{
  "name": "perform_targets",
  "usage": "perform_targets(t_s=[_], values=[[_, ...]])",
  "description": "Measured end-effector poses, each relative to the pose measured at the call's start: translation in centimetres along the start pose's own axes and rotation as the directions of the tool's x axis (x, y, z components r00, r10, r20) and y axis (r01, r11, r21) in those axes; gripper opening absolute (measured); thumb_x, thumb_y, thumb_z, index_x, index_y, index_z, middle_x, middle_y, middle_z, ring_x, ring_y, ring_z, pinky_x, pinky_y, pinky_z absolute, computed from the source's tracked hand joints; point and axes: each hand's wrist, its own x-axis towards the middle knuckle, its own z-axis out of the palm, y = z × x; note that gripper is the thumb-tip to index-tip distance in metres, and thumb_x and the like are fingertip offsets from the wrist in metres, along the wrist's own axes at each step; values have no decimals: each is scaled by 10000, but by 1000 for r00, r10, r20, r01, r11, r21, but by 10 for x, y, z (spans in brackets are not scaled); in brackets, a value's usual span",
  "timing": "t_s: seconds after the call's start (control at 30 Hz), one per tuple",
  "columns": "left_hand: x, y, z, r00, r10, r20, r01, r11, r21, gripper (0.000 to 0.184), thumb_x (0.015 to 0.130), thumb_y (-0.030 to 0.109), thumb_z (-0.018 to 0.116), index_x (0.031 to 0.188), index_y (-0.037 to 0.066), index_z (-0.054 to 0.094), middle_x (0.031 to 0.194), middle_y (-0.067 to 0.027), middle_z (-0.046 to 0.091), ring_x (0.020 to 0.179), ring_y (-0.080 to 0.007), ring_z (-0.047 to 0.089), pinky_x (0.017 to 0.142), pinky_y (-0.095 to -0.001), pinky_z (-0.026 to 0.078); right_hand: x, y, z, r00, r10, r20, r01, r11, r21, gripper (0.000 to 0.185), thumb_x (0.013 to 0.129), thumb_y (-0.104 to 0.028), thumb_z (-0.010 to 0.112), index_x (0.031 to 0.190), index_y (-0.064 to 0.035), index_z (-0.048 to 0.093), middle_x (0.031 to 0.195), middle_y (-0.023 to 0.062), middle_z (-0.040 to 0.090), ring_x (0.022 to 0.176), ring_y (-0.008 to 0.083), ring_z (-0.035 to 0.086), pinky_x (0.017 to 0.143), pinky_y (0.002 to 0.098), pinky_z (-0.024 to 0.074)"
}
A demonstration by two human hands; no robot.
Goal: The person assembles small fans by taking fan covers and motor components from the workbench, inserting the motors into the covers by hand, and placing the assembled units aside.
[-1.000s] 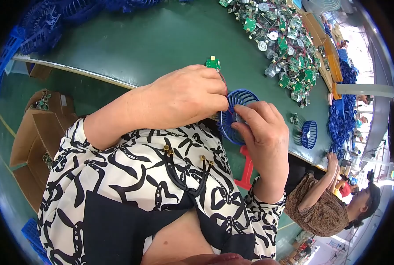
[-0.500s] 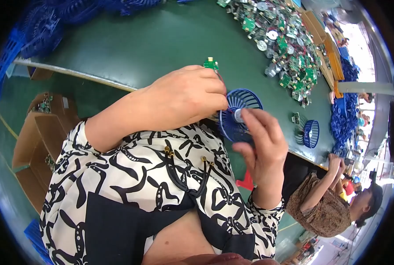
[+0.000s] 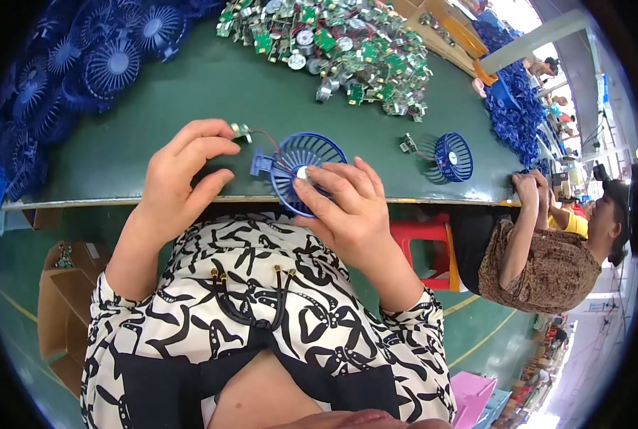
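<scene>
My right hand (image 3: 349, 200) grips a round blue plastic fan cage (image 3: 310, 141) at the table edge, its fingertips on the small silver motor (image 3: 302, 172) at the centre. Thin red wires run from the motor to a small green circuit board (image 3: 242, 132). My left hand (image 3: 187, 171) is left of the cage with thumb and fingers apart. Its fingertips are right beside the board; whether they touch it I cannot tell. Further right on the table, another blue fan cage (image 3: 453, 157) stands on its side, wired to its own small board (image 3: 408, 144).
A heap of circuit boards with motors (image 3: 333, 50) lies at the back of the green table (image 3: 190, 86). Blue fan cages (image 3: 115, 63) pile up at the left. A co-worker (image 3: 540, 257) sits at the right near a red stool (image 3: 420, 232). Cardboard boxes (image 3: 65, 307) stand below left.
The camera view has shifted. My left hand has moved away from the cage and its fingers have spread. The right hand stays at the cage and motor.
</scene>
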Motion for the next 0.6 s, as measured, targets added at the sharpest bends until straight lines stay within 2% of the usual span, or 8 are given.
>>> perform_targets(t_s=[0.07, 0.13, 0.23, 0.3, 0.33, 0.4, 0.5, 0.6], values=[[-2, 0, 0, 996, -78, 35, 78, 997, 19, 291, 770, -40, 680, 1056, 8, 648, 1180, -168, 641, 1089, -308, 640, 954, -377, 500, -9, 10, -9, 999, 27, -30, -27, 999, 22, 552, 639, -253, 858, 1165, -163, 716, 1196, 46, 653, 1106, 246, 628, 1026, 523, 457], [0, 0, 1, 997, -74, 37, 72, 996, 47, 275, 774, -43, 670, 1043, 5, 645, 1164, -163, 648, 1076, -309, 640, 940, -379, 502, -17, 26, -27, 995, 57, -88, -62, 996, -58, 595, 572, -208, 886, 1144, -164, 729, 1185, 64, 659, 1096, 263, 633, 1007, 512, 470], [1, 1, 3, 996, -77, 33, 74, 994, 83, 268, 768, -47, 667, 1030, 7, 644, 1156, -158, 653, 1069, -314, 637, 937, -387, 500, -32, 55, -56, 954, 205, -218, -236, 964, -126, 567, 545, -32, 871, 1095, -108, 752, 1170, 110, 669, 1078, 297, 634, 922, 439, 505], [1, 1, 2, 997, -72, 21, 69, 992, 108, 266, 762, -49, 668, 1020, 11, 643, 1151, -154, 656, 1068, -317, 634, 939, -393, 495, -46, 77, -73, 916, 275, -293, -319, 941, -114, 448, 636, 60, 807, 1058, -78, 748, 1194, 118, 670, 1088, 298, 622, 879, 398, 517], [1, 1, 1, 997, -73, 16, 70, 991, 116, 267, 760, -52, 669, 1018, 13, 645, 1159, -155, 655, 1088, -322, 628, 955, -398, 489, -52, 87, -81, 896, 342, -284, -382, 918, -101, 323, 708, 68, 747, 1011, -44, 730, 1210, 131, 666, 1118, 310, 614, 927, 401, 504], [3, 2, -3, 997, -75, 6, 73, 988, 134, 271, 756, -58, 669, 1015, 18, 648, 1174, -156, 654, 1126, -332, 617, 985, -409, 478, -72, 119, -90, 863, 425, -273, -453, 890, -46, 204, 768, 37, 697, 968, -2, 698, 1235, 149, 664, 1150, 321, 605, 986, 402, 476], [15, -3, -17, 995, 67, -72, -35, 928, 372, 274, 752, -69, 668, 1011, 21, 653, 1210, -162, 645, 1187, -348, 594, 1038, -422, 454, -101, 159, -98, 803, 566, -189, -555, 824, 110, 158, 835, -18, 666, 983, 36, 657, 1258, 172, 661, 1176, 338, 605, 1031, 396, 446], [34, -22, -47, 979, 126, -161, -5, 802, 598, 302, 782, -58, 680, 1070, 29, 668, 1315, -158, 622, 1298, -352, 544, 1094, -436, 420, -107, 170, -112, 786, 589, -186, -607, 793, -57, 172, 862, -26, 658, 1019, 43, 658, 1264, 189, 656, 1175, 346, 607, 1045, 394, 438]])
